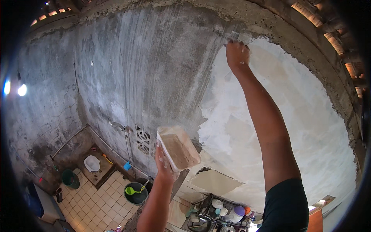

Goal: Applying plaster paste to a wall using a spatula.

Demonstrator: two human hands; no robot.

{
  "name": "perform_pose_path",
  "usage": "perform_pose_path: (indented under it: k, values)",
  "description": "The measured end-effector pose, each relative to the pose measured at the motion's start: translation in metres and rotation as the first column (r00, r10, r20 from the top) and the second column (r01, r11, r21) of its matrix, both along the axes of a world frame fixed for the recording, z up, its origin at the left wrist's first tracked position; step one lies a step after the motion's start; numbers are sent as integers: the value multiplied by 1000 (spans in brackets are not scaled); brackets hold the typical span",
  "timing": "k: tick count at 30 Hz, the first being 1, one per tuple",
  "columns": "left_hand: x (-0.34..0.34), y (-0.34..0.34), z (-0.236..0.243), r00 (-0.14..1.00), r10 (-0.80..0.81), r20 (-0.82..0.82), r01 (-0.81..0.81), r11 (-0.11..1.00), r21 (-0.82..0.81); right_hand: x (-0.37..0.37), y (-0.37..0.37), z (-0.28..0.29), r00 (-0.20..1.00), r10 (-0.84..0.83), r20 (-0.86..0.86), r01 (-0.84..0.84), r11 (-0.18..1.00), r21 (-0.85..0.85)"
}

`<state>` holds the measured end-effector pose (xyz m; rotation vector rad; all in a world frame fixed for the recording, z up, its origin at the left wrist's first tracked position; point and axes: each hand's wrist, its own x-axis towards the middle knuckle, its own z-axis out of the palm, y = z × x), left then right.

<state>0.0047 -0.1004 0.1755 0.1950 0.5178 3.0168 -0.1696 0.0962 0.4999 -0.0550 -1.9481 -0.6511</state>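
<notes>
My left hand grips a white rectangular plastic tub from its left side and underneath. Greyish-beige paste coats the inside of the tub. High on the wall, my right hand is closed around a small flat spreader, its blade pressed near the wall's top edge; most of its handle is hidden by my fingers. White filler covers the wall to the right of and below that hand. Left of it the wall is bare, streaked grey cement.
Far below, the tiled floor holds a dark basin with a green dipper, a green bucket and a squat toilet. Crowded dishes stand beneath the filled wall. A lit bulb hangs at left.
</notes>
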Motion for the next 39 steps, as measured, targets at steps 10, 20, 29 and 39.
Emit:
perform_pose_path:
  k: [10, 20, 29, 39]
  values:
    - [-21, 2, -66, 998, 30, 46, -27, 997, -68, -15, -10, -84, 991, -11, 132, 10, 1000, 11]
    - [-10, 0, -119, 991, 22, 131, -23, 1000, 5, -25, -4, -250, 984, 2, 179, -22, 994, 109]
    - [13, -15, -133, 992, 78, 102, -75, 997, -31, -6, -5, -347, 936, -156, 316, 82, 969, 235]
    - [22, -22, -131, 979, 33, 202, -17, 997, -79, 31, -7, -255, 939, 210, 274, -192, 977, -91]
